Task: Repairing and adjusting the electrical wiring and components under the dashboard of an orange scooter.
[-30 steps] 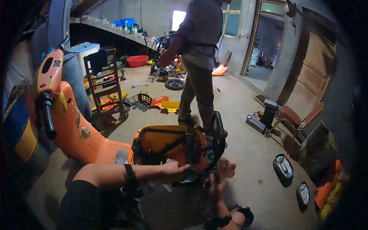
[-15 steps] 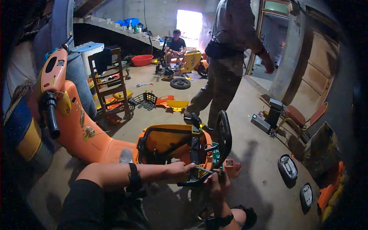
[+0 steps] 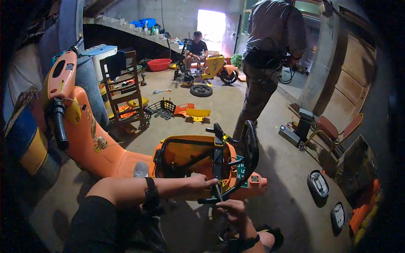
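1. My left hand (image 3: 201, 182) reached in from the left, forearm level, a black wristband (image 3: 151, 195) on it. Its fingers were curled against the black rack (image 3: 219, 162) at the scooter's (image 3: 126, 156) tail; whether they clamped it I could not tell.
2. My right hand (image 3: 231, 209) sat just below the rack's lower end, palm up, fingers loosely bent. I could not tell if they gripped anything.
3. The scooter lay right in front of me, orange, its seat off and the open tub (image 3: 185, 158) showing black framing inside. One black handlebar grip (image 3: 58, 124) showed at the far left.
4. I counted two other people: one standing (image 3: 270, 55) just beyond the scooter, one seated (image 3: 196, 47) far back beside a yellow scooter (image 3: 215, 67).
5. One loose tyre (image 3: 201, 90) lay on the floor, near a black basket (image 3: 162, 109) and two plastic panels, orange (image 3: 184, 109) and yellow (image 3: 198, 113).
6. Two oval lamp units (image 3: 318, 187) lay at my right, and one chair (image 3: 333, 130) beyond them.
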